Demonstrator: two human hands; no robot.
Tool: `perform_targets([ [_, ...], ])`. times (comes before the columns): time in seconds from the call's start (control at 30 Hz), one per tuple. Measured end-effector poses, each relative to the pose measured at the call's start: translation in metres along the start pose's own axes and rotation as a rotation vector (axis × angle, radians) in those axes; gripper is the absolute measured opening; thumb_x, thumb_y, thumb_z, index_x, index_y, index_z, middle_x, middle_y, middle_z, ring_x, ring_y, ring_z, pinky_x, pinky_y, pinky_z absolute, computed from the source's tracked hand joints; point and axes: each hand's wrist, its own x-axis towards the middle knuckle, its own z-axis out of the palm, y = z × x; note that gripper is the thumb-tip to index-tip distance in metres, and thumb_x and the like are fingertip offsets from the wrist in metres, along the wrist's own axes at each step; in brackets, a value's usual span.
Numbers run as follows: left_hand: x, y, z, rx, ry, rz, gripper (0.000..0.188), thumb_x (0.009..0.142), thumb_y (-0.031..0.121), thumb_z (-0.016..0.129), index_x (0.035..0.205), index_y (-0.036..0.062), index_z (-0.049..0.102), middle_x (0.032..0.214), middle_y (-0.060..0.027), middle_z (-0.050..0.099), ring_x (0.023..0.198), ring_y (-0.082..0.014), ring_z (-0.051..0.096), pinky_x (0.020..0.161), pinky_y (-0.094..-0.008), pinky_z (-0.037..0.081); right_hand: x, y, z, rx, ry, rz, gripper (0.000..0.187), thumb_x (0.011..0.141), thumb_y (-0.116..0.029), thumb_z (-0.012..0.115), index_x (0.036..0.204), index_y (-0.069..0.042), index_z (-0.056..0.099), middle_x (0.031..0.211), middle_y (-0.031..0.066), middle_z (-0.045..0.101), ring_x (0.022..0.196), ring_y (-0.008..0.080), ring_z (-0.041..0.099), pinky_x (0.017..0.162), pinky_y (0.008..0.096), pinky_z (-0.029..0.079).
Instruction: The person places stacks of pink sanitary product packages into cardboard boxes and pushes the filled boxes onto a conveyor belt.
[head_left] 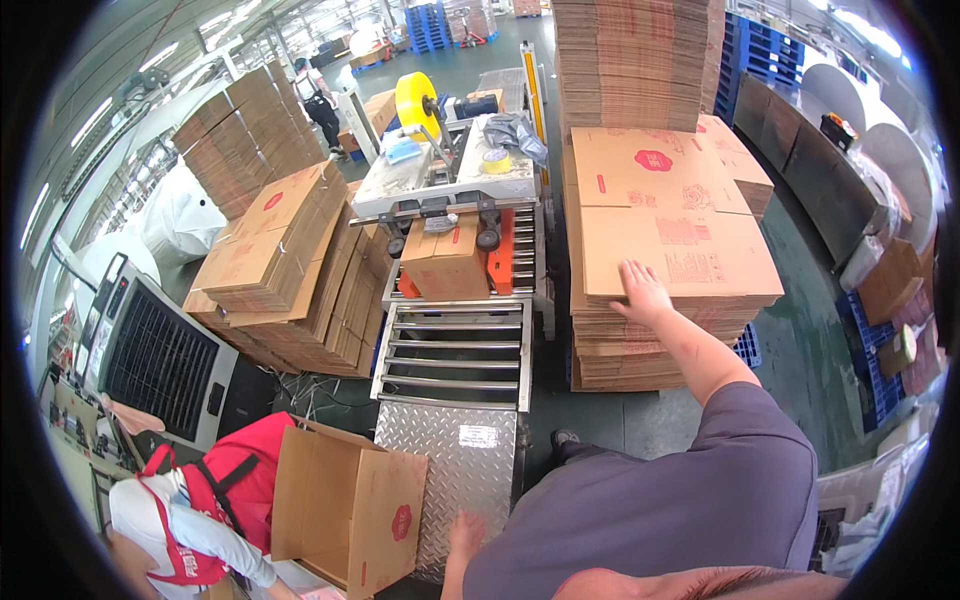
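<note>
My right hand [643,293] lies on the near edge of the top flattened cardboard carton [640,235], its fingers spread on the printed face. That carton tops a tall stack of flat cartons [640,350] at my right. Low in the middle, my left hand [467,535] is at the diamond-pattern metal plate [440,440], fingers stretched out and slightly blurred, holding nothing visible. Just left of it stands an opened-out carton [385,520] with a red printed mark, its opening turned toward a co-worker [200,520] in a red apron.
A roller conveyor [455,345] runs from the plate to a carton-sealing machine [450,185] with a yellow tape roll [416,105]. A carton [445,265] sits inside it. More flat cartons [270,250] are piled at left. A black-grilled unit [165,355] stands near the co-worker.
</note>
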Motion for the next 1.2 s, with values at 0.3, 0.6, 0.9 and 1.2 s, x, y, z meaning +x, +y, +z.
perform_targets([
  [0.3,-0.036,-0.029,-0.016,-0.209,0.059,0.139,0.055,0.101,0.039,0.049,0.139,0.0008,0.037,0.137,-0.0229,0.05,0.124,-0.0368,0.052,0.101,-0.0472,0.045,-0.012,0.051,-0.026,-0.332,0.619,-0.095,0.012,0.08,-0.014,0.065,0.091,-0.018,0.061,0.071,0.0013,0.058,0.065,0.0246,0.061,0.057,0.0409,0.051],
  [0.6,-0.109,-0.022,-0.026,0.499,0.505,0.963,0.087,0.081,0.031,0.078,0.146,-0.0037,0.032,0.146,-0.0265,0.042,0.136,-0.0398,0.039,0.112,-0.0467,0.032,-0.047,-0.263,-0.296,-0.005,0.855,-1.416,0.035,0.076,-0.034,0.073,0.066,-0.015,0.045,0.06,-0.0034,0.043,0.055,0.0124,0.047,0.05,0.0286,0.037],
  [0.9,-0.284,-0.01,-0.078,0.938,1.372,1.195,0.054,0.069,0.032,0.085,0.105,0.0057,0.056,0.107,-0.0151,0.058,0.109,-0.0348,0.054,0.1,-0.0502,0.04,0.056,-0.295,-0.065,1.165,-0.082,-0.735,0.057,0.071,-0.045,0.083,0.105,-0.002,0.064,0.095,0.0119,0.068,0.086,0.0305,0.066,0.078,0.0382,0.052],
  [1.2,-0.258,-0.001,0.027,1.316,1.549,0.795,0.041,0.075,0.029,0.077,0.11,0.013,0.063,0.114,-0.0037,0.061,0.127,-0.0289,0.047,0.109,-0.0535,0.028,0.011,-0.352,-0.005,0.201,-0.591,-1.606,0.049,0.085,-0.037,0.067,0.124,-0.009,0.056,0.101,0.0159,0.066,0.102,0.0335,0.062,0.092,0.0451,0.048],
])
